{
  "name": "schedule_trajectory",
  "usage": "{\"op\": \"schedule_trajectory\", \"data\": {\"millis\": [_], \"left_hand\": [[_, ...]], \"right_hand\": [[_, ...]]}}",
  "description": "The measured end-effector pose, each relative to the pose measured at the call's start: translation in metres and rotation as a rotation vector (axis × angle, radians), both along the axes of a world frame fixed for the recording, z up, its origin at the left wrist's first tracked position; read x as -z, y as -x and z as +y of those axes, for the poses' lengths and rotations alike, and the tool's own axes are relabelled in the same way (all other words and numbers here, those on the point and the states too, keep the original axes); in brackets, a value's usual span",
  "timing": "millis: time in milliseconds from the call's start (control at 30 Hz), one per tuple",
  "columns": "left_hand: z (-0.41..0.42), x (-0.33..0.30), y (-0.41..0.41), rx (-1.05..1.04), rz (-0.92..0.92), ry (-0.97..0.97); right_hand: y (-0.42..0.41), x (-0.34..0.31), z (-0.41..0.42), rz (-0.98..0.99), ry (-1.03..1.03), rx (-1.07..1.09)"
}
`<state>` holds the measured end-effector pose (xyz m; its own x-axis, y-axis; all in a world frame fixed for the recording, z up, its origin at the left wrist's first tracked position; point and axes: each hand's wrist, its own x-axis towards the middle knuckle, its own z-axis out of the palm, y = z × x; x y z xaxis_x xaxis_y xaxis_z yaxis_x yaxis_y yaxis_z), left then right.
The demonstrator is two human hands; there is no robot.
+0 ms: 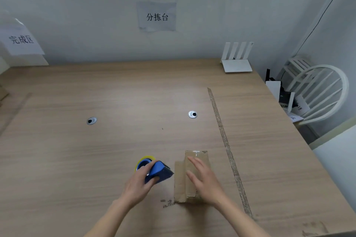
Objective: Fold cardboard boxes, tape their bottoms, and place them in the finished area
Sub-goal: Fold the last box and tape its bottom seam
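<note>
At the near edge of the wooden table (115,92), just right of centre, a small cardboard box (181,181) sits with its flaps folded shut on top. The right hand (204,179) lies flat on it, fingers straight and slightly spread, pressing the flaps down without curling round anything. Just to the left of the box, the left hand (139,184) grips a blue tape dispenser (159,172), fingers wrapped over its body; the dispenser's front end is close against the box's left side, though whether they touch cannot be told. A yellow-rimmed roll of tape (145,159) shows at the back of the dispenser.

A strip of worn tape (225,140) runs along the table to the right of the box, from the far middle toward the near edge. Two round cable holes (91,120) are set in the tabletop, well apart. At the far right corner stands a white router (237,59) with upright antennas. On the wall hangs a paper sign (157,16), another sign (21,39) stands at the far left, and a white chair (319,90) is beside the table on the right.
</note>
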<state>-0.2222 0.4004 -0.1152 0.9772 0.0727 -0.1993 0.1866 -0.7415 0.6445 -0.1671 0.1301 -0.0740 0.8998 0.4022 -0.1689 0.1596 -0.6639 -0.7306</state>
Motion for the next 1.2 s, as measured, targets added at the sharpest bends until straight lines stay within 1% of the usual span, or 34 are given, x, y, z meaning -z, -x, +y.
{"op": "schedule_trajectory", "data": {"millis": [100,167,233,300,400,500,600,667,700,767,800,833,933,1067,1200], "left_hand": [[0.005,-0.038,-0.008,0.074,-0.057,-0.008],[0.008,-0.058,-0.014,0.098,-0.085,-0.008],[0.01,-0.073,-0.017,0.134,-0.119,-0.014],[0.013,-0.084,-0.019,0.17,-0.144,-0.018],[0.012,-0.093,-0.025,0.192,-0.139,-0.023],[0.005,-0.098,-0.029,0.206,-0.12,-0.055],[-0.011,-0.098,-0.034,0.252,-0.14,-0.112],[-0.02,-0.091,-0.034,0.31,-0.101,-0.143],[-0.018,-0.086,-0.034,0.34,-0.05,-0.15],[-0.006,-0.075,-0.033,0.373,0.067,-0.179],[0.001,-0.07,-0.032,0.381,0.095,-0.211],[0.006,-0.065,-0.031,0.386,0.109,-0.233],[0.0,-0.062,-0.032,0.385,0.099,-0.248],[-0.01,-0.054,-0.033,0.383,0.099,-0.281],[-0.01,-0.046,-0.029,0.377,0.119,-0.293]], "right_hand": [[-0.021,-0.025,0.03,0.219,-0.153,-0.025],[-0.03,-0.039,0.044,0.257,-0.224,-0.046],[-0.038,-0.051,0.054,0.222,-0.234,-0.061],[-0.044,-0.06,0.059,0.172,-0.24,-0.03],[-0.048,-0.064,0.06,0.077,-0.237,0.05],[-0.049,-0.064,0.05,0.056,-0.225,0.1],[-0.046,-0.058,0.033,0.089,-0.223,0.161],[-0.041,-0.046,0.01,0.14,-0.184,0.166],[-0.037,-0.037,-0.008,0.174,-0.171,0.21],[-0.023,-0.014,-0.053,0.254,-0.181,0.409],[-0.014,-0.001,-0.075,0.295,-0.183,0.501],[-0.003,0.01,-0.092,0.345,-0.174,0.539],[0.018,0.031,-0.113,0.44,-0.167,0.549],[0.023,0.037,-0.115,0.451,-0.226,0.593],[0.025,0.041,-0.111,0.455,-0.234,0.619]]}}
